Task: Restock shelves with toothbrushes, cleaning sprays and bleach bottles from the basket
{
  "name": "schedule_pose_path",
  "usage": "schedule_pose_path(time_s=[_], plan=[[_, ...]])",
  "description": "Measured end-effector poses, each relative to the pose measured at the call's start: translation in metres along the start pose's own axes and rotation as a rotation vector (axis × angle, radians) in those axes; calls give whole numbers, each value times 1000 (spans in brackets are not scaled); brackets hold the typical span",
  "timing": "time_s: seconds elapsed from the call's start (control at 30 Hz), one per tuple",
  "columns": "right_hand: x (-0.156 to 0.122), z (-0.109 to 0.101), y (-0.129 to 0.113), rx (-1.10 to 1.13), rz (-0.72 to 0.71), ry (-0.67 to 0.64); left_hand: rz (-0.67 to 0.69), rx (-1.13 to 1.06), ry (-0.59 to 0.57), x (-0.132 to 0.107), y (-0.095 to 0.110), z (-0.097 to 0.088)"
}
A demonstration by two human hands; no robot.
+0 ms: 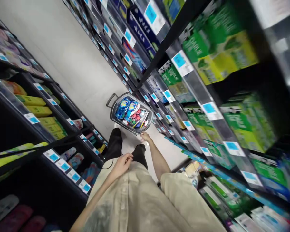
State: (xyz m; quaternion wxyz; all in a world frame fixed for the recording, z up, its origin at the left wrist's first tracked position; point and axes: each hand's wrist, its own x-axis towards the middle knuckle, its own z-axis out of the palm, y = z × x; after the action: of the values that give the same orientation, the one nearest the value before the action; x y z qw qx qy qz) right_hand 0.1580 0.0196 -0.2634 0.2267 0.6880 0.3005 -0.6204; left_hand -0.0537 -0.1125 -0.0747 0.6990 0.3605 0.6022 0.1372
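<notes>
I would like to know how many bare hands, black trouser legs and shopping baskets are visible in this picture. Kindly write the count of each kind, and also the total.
Bare hands: 2 (left hand, right hand)
Black trouser legs: 2 (left leg, right leg)
Shopping basket: 1
Total: 5

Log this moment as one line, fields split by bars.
right hand: at basket, near edge | left hand: by beige shirt | inside: blue packs | shelves: both sides
</notes>
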Motion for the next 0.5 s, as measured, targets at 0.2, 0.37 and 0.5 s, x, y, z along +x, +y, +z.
schedule_pose_path(time_s=[0.2,0.37,0.5], plan=[[90,57,-20,275,95,-21,-178,-94,18,31,-51,-17],[180,81,-23,366,187,15,-349,-273,22,44,-100,-12],[247,87,-16,404,245,60,-440,-329,-32,44,-132,-9]])
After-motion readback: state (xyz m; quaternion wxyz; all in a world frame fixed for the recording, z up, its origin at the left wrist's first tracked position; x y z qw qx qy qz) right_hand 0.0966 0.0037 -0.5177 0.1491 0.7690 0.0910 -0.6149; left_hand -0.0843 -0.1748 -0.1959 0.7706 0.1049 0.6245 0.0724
